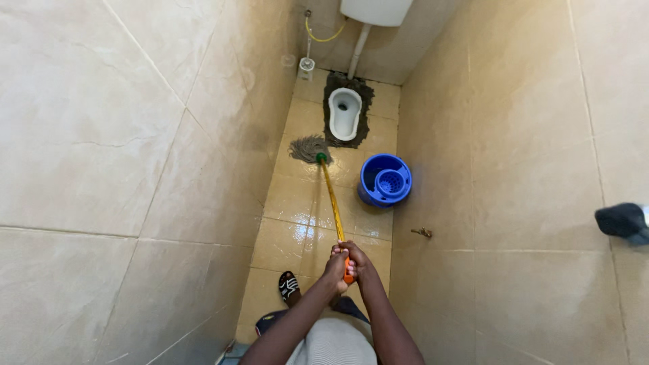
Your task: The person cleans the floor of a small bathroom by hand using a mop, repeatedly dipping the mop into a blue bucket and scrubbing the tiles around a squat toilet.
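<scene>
Both our hands, left hand (336,265) and right hand (356,260), grip clenched on the mop handle (331,196) at lower centre; we keep the mop head (309,148) flat on the wet floor (297,203) beside the blue bucket (385,180).

We look down on our own body: both forearms are bare, with no sleeves reaching our left hand (336,265) or our right hand (358,260), and we see no watch or bracelet at the wrists. Below them sits a pale garment (332,343) with fine grey and white stripes, rounded over our middle. On one foot we wear a black sandal (289,286) with white marking across its strap. A darker shoe shape (348,305) shows beside it, partly hidden.
</scene>
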